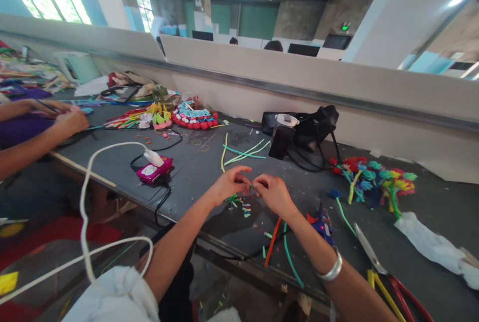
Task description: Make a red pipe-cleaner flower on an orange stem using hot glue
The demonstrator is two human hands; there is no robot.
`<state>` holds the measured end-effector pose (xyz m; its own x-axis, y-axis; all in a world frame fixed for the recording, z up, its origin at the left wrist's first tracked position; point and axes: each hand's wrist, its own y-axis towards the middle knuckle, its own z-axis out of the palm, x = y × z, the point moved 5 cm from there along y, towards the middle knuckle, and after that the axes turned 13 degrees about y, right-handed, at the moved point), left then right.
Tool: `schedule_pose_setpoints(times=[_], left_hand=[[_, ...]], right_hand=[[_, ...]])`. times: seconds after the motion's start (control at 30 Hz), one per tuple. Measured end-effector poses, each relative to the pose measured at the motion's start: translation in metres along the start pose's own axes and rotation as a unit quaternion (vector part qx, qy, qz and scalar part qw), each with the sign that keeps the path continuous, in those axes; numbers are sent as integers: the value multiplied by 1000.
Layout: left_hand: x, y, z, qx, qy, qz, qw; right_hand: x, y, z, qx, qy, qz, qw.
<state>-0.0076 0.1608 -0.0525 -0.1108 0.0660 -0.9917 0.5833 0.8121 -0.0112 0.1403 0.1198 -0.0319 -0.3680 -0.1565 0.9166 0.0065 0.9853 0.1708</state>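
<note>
Over the dark table, my left hand point(231, 184) and my right hand point(275, 193) meet at the fingertips. Between them shows a small green piece point(251, 186), mostly covered by the pinching fingers; it looks like cut pipe cleaner. The left forefinger stretches out above it. Below my hands lies a scatter of short green and coloured cuttings point(245, 208). Beyond them, yellow and green pipe cleaners point(245, 153) lie crossed. Near my right forearm are an orange pipe cleaner point(273, 242), a teal one point(291, 257) and a blue glue gun-like tool point(324, 226).
Scissors point(370, 252) lie open at the right, near pipe-cleaner flowers point(374, 179). A phone point(281, 142) leans before a black bag point(318, 125). A purple power adapter point(154, 169) has a white cable looping left. Another person's hands point(71, 121) work at the far left.
</note>
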Motion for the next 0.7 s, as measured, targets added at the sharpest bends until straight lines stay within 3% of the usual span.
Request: schedule_pose_setpoints(times=[0.2, 0.33, 0.53, 0.7], left_hand=[[-1, 1, -3, -9, -25, -4, 1000], [3, 2, 0, -22, -33, -2, 999], [7, 0, 5, -34, 4, 4, 999], [1, -2, -3, -18, 98, 19, 995]], right_hand=[[-8, 0, -22, -42, 47, 37, 997], [-3, -3, -12, -27, 62, 36, 997], [10, -7, 8, 0, 17, -21, 1000], [13, -10, 3, -15, -25, -38, 999]])
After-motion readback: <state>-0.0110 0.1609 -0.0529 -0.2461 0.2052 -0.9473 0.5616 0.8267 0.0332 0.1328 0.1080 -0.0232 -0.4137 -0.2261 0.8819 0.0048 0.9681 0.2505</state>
